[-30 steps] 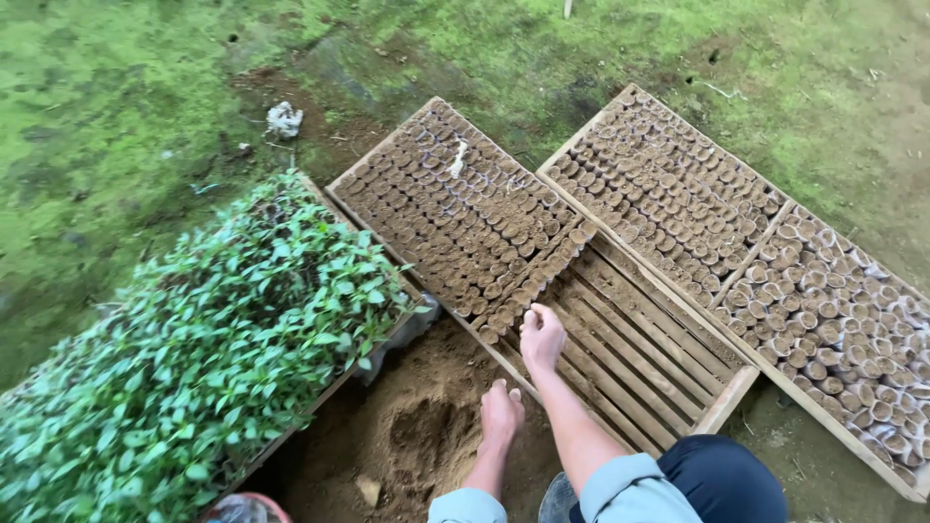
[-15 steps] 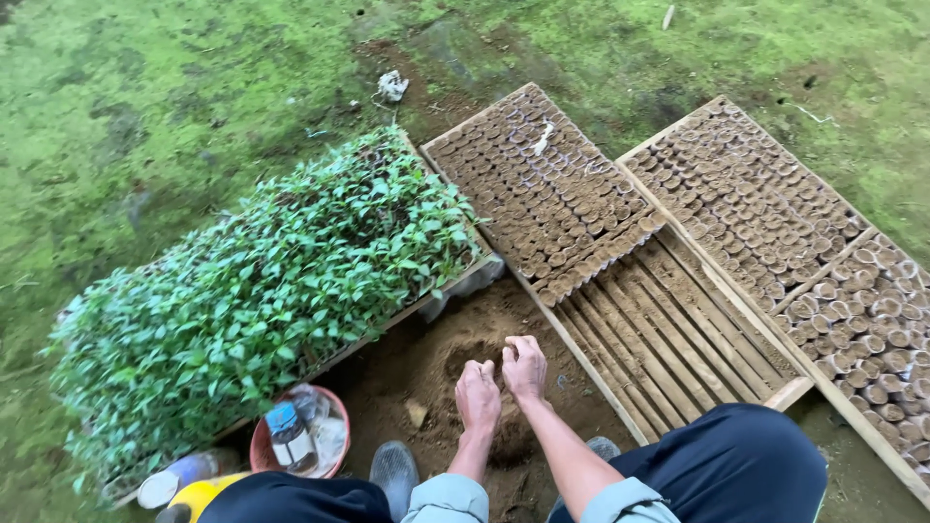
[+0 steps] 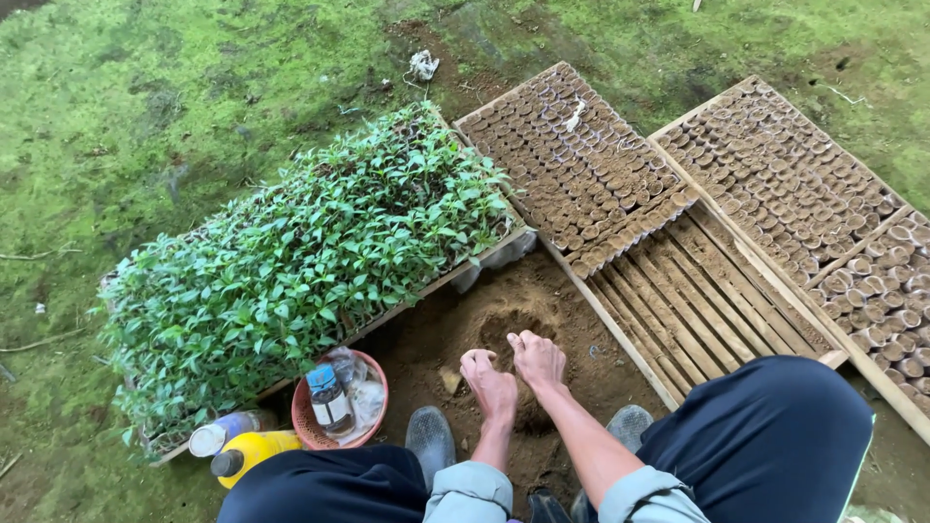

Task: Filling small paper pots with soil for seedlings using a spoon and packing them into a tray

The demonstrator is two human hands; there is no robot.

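My left hand (image 3: 489,381) and my right hand (image 3: 539,359) rest side by side on a mound of loose brown soil (image 3: 504,324) between my knees, fingers curled down into it. Whether they hold soil I cannot tell. Right of the soil lies a wooden slatted tray (image 3: 697,291), its far half packed with several small soil-filled cups (image 3: 581,165). Left of the soil stands a tray of green seedlings (image 3: 300,261).
A second wooden tray of soil cups (image 3: 814,194) lies at the right. A red bowl (image 3: 315,426) with a small bottle, a yellow bottle (image 3: 252,453) and a clear bottle (image 3: 223,434) sit by my left knee. Grey shoes (image 3: 431,441) flank the soil. Mossy ground surrounds everything.
My right hand left the slatted tray and came back to the soil beside my left hand. The view swung left, bringing the seedling tray and the bowl into sight.
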